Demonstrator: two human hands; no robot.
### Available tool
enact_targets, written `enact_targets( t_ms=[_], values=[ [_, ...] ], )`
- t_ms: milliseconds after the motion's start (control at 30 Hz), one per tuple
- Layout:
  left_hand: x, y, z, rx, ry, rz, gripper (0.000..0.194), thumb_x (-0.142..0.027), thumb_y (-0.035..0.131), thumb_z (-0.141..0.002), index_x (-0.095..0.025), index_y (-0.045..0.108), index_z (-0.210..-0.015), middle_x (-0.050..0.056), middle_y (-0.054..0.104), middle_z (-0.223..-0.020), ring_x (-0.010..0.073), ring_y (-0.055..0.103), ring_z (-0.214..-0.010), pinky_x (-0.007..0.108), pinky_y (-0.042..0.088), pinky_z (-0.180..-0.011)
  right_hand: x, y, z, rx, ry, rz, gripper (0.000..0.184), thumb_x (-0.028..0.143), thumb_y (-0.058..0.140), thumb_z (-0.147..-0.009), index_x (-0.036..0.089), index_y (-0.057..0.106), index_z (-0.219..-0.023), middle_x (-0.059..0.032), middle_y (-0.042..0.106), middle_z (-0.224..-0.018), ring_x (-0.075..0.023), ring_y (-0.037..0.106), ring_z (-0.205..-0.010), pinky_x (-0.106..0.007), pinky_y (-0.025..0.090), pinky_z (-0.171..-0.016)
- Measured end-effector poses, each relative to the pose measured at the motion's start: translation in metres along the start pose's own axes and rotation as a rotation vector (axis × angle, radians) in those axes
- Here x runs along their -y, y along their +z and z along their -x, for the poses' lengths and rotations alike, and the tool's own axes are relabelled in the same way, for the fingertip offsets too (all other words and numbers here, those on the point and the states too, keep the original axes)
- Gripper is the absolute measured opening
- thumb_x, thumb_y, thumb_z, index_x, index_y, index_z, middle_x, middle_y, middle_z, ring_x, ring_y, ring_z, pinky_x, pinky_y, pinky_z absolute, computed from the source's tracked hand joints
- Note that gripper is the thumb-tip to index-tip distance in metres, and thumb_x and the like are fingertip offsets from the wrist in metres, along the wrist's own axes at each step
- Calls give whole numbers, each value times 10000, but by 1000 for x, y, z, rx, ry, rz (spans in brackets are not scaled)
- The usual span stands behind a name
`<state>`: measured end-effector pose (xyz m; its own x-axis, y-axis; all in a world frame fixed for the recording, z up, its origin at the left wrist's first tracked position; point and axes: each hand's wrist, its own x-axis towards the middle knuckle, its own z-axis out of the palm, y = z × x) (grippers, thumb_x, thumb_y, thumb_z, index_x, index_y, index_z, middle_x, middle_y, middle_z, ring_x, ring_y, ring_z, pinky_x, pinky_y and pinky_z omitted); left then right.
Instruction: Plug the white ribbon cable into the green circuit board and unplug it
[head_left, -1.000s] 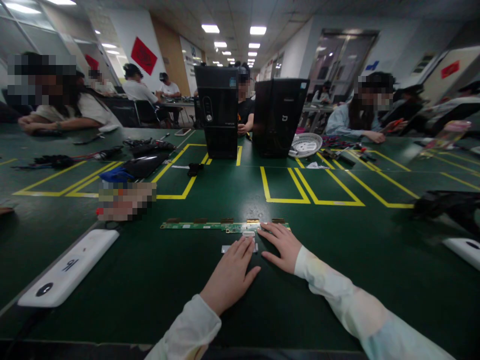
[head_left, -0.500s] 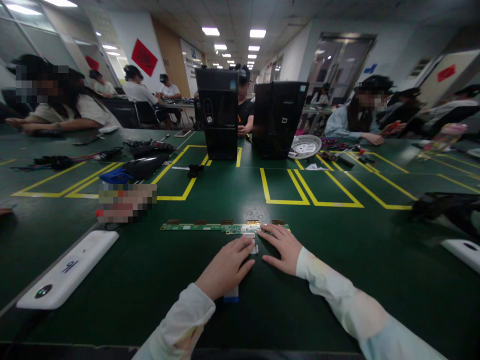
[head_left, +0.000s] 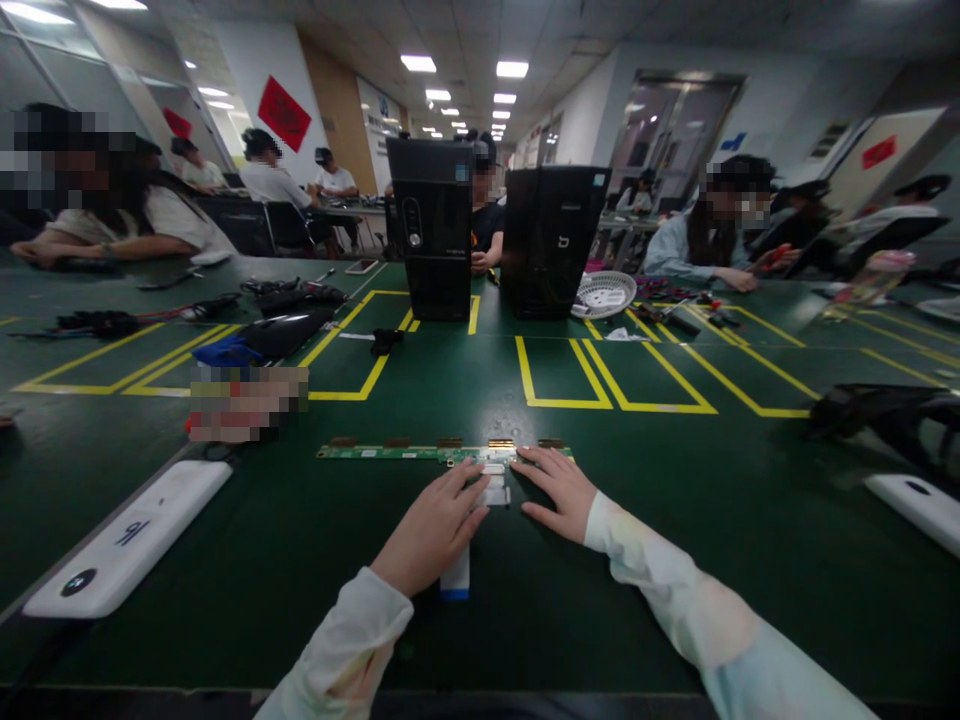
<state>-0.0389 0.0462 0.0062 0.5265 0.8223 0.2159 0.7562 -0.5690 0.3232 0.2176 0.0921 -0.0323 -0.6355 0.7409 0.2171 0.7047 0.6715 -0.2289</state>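
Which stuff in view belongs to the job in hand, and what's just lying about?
Job, judging by the hands:
green circuit board, right hand at one end
white ribbon cable, blue-ended, partly hidden by left hand

Apparently lying about:
black computer towers
white device
dark cables

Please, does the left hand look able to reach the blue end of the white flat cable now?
Probably yes: the blue end lies uncovered, close to the left hand, and nothing visible blocks the way between them.

Left fingers (head_left: 469, 496) extended, right fingers (head_left: 540, 463) spread
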Motion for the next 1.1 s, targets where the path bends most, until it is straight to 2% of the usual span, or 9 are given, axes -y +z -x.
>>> enact_targets(
  t_ms=[133, 267, 333, 467, 600, 700, 800, 933, 1100],
  values=[
    [10, -7, 10, -38, -52, -36, 429, -389, 336, -977, -218, 513, -1329, 73, 514, -1411, 216, 427, -1336, 442, 371, -1106, 1, -4, 1, 28, 9, -20, 773, 579, 616, -778, 216, 415, -1430, -135, 355, -1498, -312, 308, -1378, -541, 259, -1106],
    [28, -12, 36, -49, -115, -110, 448, -398, 371, -961, -222, 492, -1355, 70, 498, -1428, 240, 416, -1344, 467, 390, -1091, 2, -7, 2, 42, 8, -34, 861, 648, 644, -723, 188, 431, -1418, -153, 356, -1495, -325, 295, -1384, -546, 249, -1112],
    [39, -12, 55, -46, -170, -151, 453, -405, 376, -956, -239, 485, -1363, 66, 490, -1437, 252, 426, -1338, 478, 407, -1076, 2, -7, 2, 35, 7, -31, 808, 639, 606, -767, 189, 434, -1415, -148, 364, -1491, -322, 304, -1380, -548, 254, -1111],
    [64, -12, 95, -75, -238, -197, 457, -420, 393, -941, -253, 505, -1351, 72, 495, -1433, 275, 471, -1303, 496, 427, -1050, 1, -2, 1, -10, -3, -11, 571, 524, 457, -913, 210, 464, -1390, -134, 402, -1469, -291, 333, -1367, -536, 291, -1099],
    [79, -12, 121, -140, -270, -207, 447, -422, 382, -938, -248, 537, -1319, 77, 527, -1403, 278, 506, -1271, 501, 429, -1042, 7, 1, -5, -81, -32, 28, 459, 420, 403, -948, 188, 537, -1322, -145, 455, -1420, -297, 342, -1357, -542, 312, -1089],
    [79, -12, 122, -175, -288, -205, 439, -415, 388, -935, -239, 549, -1304, 76, 548, -1380, 269, 513, -1265, 496, 425, -1048, 16, 0, -11, -92, -92, 23, 418, 359, 385, -956, 220, 547, -1316, -131, 443, -1429, -285, 329, -1366, -543, 308, -1094],
    [75, -11, 112, -204, -293, -215, 442, -418, 391, -930, -230, 556, -1294, 86, 566, -1358, 274, 522, -1254, 507, 420, -1049, 24, -2, -16, -44, -132, 11, 425, 385, 406, -955, 250, 538, -1335, -117, 394, -1471, -290, 305, -1381, -544, 297, -1099],
    [72, -10, 98, -218, -304, -217, 435, -407, 400, -925, -228, 560, -1287, 95, 577, -1345, 272, 538, -1236, 500, 421, -1048, 28, -3, -19, 37, -111, 19, 470, 441, 431, -946, 262, 500, -1375, -92, 370, -1498, -294, 293, -1389, -551, 276, -1108],
    [71, -12, 92, -196, -330, -208, 440, -394, 405, -928, -206, 551, -1297, 103, 557, -1365, 267, 519, -1256, 494, 404, -1067, 26, -3, -19, 64, -104, 29, 461, 400, 449, -944, 257, 491, -1381, -74, 392, -1490, -271, 330, -1375, -536, 287, -1110]
  ],
)
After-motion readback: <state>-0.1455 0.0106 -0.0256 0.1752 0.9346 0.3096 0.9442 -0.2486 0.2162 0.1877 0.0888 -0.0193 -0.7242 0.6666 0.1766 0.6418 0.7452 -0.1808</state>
